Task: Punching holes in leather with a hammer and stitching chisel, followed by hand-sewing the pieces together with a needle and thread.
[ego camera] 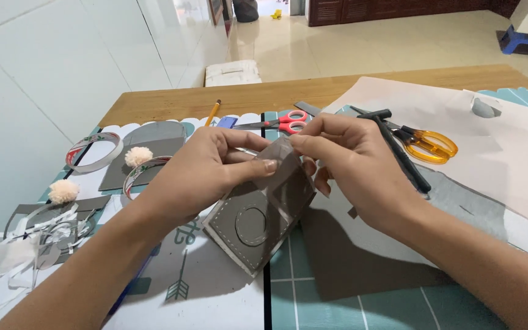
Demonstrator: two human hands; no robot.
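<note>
Nearest the camera, a grey folded card piece with white stitch-like dashes along its edges and a drawn circle on one face (258,223) stands tilted above the counter (264,95), its lower corner down near the teal cutting mat with a white grid (349,305). The panels are flat and meet at a crease, so the piece looks like a small house or box shape; a clear film seems to cover its upper part. The left hand (212,168) holds the top of it from the left, its grip closed with thumb pressed on the front face. The right hand (352,165) pinches the upper edge from the right, thumb and forefinger tight together on it.

Left of the hands lie two cream pompoms (137,156), grey card offcuts (154,137) and a white ring of tape (96,150). Just beyond the hands are red-handled scissors (285,122), yellow-handled scissors (429,145), a black rod-like tool (401,153) and a yellow pencil (213,112).
</note>
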